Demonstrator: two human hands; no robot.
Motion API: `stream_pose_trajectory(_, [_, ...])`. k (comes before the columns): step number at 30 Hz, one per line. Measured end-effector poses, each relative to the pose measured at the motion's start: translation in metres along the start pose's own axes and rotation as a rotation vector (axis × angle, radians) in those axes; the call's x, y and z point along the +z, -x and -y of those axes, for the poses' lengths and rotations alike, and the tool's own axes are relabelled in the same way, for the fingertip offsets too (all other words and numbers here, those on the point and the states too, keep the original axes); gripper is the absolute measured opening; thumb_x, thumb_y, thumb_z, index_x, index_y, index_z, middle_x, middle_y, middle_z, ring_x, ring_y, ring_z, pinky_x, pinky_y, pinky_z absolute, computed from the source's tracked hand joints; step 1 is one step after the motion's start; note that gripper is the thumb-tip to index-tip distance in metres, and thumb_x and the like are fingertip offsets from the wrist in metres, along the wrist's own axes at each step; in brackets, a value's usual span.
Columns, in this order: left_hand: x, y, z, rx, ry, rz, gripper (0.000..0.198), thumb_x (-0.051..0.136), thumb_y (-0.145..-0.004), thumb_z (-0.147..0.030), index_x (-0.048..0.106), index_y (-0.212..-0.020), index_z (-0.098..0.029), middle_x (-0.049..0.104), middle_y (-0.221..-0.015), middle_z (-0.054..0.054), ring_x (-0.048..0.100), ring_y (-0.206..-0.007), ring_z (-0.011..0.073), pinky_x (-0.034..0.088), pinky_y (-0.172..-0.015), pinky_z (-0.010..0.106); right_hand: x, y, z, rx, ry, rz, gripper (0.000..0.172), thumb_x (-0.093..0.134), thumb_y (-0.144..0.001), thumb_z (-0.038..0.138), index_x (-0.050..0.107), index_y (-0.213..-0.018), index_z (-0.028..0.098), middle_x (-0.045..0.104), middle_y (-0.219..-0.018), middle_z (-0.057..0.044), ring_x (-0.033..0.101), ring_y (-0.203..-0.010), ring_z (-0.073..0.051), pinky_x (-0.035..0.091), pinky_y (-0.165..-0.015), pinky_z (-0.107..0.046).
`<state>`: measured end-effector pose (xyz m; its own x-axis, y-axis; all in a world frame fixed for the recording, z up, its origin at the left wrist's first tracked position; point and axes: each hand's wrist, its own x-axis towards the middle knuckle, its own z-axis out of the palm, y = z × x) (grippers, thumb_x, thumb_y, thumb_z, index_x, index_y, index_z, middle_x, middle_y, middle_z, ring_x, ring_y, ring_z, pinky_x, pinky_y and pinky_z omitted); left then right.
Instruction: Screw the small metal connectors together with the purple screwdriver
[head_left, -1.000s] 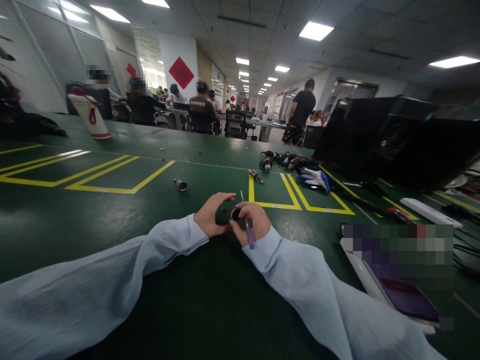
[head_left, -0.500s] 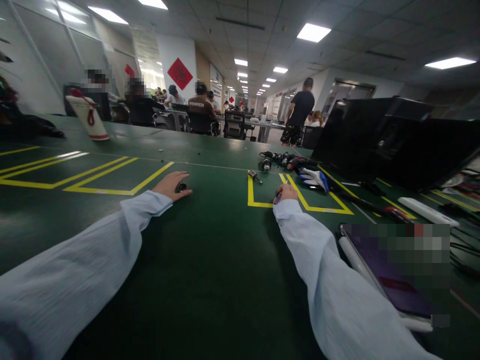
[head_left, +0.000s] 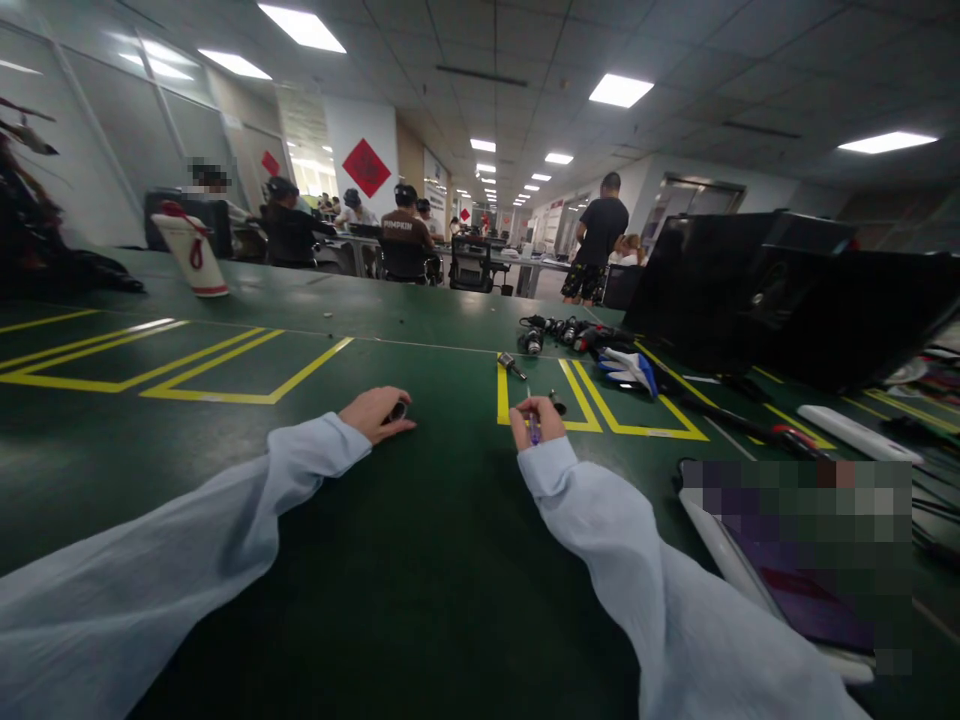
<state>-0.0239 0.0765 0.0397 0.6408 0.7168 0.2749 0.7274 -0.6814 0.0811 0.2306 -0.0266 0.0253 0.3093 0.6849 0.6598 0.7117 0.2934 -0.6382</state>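
My left hand (head_left: pixel 367 412) is closed around a small dark round metal part (head_left: pixel 398 411), whose ring-like end shows between thumb and fingers. Between the fingers of my right hand (head_left: pixel 549 420) is a screwdriver with a purple handle (head_left: pixel 534 430), its thin shaft pointing up and away. Just beyond the right hand, a small dark cylindrical piece (head_left: pixel 556 402) lies inside a yellow-taped rectangle. Farther back in that rectangle rests a metal part with a thin shaft (head_left: pixel 511 366). The hands are apart over the green tabletop (head_left: pixel 450 560).
Dark metal parts and cables (head_left: pixel 559 333) lie behind the taped area, near a blue-and-white glove (head_left: pixel 628 370). Right are black monitors (head_left: pixel 705 280), a white bar (head_left: pixel 859 433) and a phone-like device (head_left: pixel 795 590). A white cup (head_left: pixel 193 255) stands back left; people sit beyond.
My right hand has moved left and nearer with the screwdriver, uncovering the small cylindrical piece. My left hand has shifted right and nearer, still holding its round part. The view has tilted up slightly.
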Motion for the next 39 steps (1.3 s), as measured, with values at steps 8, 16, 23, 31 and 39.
stream_pose_trajectory(8, [0.011, 0.034, -0.096, 0.25, 0.347, -0.066, 0.016, 0.052, -0.071, -0.032, 0.049, -0.069, -0.017, 0.053, -0.062, 0.0, 0.049, -0.056, 0.0117, 0.038, -0.053, 0.022, -0.018, 0.071, 0.065, 0.151, -0.69, 0.289, 0.027, 0.05, -0.076, 0.039, 0.053, -0.061, 0.017, 0.053, -0.054, 0.001, 0.046, -0.047, -0.01, 0.037, -0.046, -0.023])
stream_pose_trajectory(16, [0.013, 0.039, -0.1, 0.358, 0.389, -0.002, 0.016, 0.05, -0.072, -0.03, 0.05, -0.063, -0.016, 0.05, -0.055, -0.001, 0.047, -0.05, 0.0094, 0.035, -0.048, 0.019, -0.026, 0.077, 0.067, 0.1, -0.624, 0.401, 0.041, 0.039, -0.083, 0.041, 0.051, -0.052, 0.017, 0.047, -0.044, 0.002, 0.043, -0.04, -0.008, 0.035, -0.044, -0.022])
stream_pose_trajectory(23, [0.015, 0.039, -0.099, 0.394, 0.385, 0.031, 0.021, 0.046, -0.075, -0.034, 0.05, -0.065, -0.016, 0.05, -0.057, 0.0, 0.047, -0.052, 0.0108, 0.036, -0.049, 0.02, -0.02, 0.078, 0.066, -0.016, -0.421, 0.384, 0.036, 0.04, -0.083, 0.032, 0.05, -0.052, 0.018, 0.045, -0.044, 0.003, 0.046, -0.046, -0.009, 0.035, -0.048, -0.023])
stream_pose_trajectory(31, [0.012, 0.039, -0.098, 0.444, 0.404, -0.029, 0.024, 0.044, -0.077, -0.036, 0.049, -0.066, -0.016, 0.049, -0.057, 0.0, 0.046, -0.052, 0.0102, 0.036, -0.05, 0.02, -0.013, 0.071, 0.06, 0.347, -0.801, 0.537, 0.04, 0.046, -0.078, 0.045, 0.049, -0.05, 0.016, 0.046, -0.039, 0.004, 0.037, -0.033, -0.006, 0.029, -0.035, -0.019])
stream_pose_trajectory(39, [0.012, 0.039, -0.099, 0.426, 0.4, -0.08, 0.02, 0.047, -0.077, -0.03, 0.046, -0.064, -0.016, 0.047, -0.056, -0.002, 0.043, -0.05, 0.0087, 0.035, -0.049, 0.019, -0.007, 0.069, 0.055, 0.511, -1.035, 0.546, 0.038, 0.051, -0.073, 0.048, 0.048, -0.053, 0.016, 0.051, -0.042, 0.003, 0.037, -0.031, -0.005, 0.026, -0.032, -0.018])
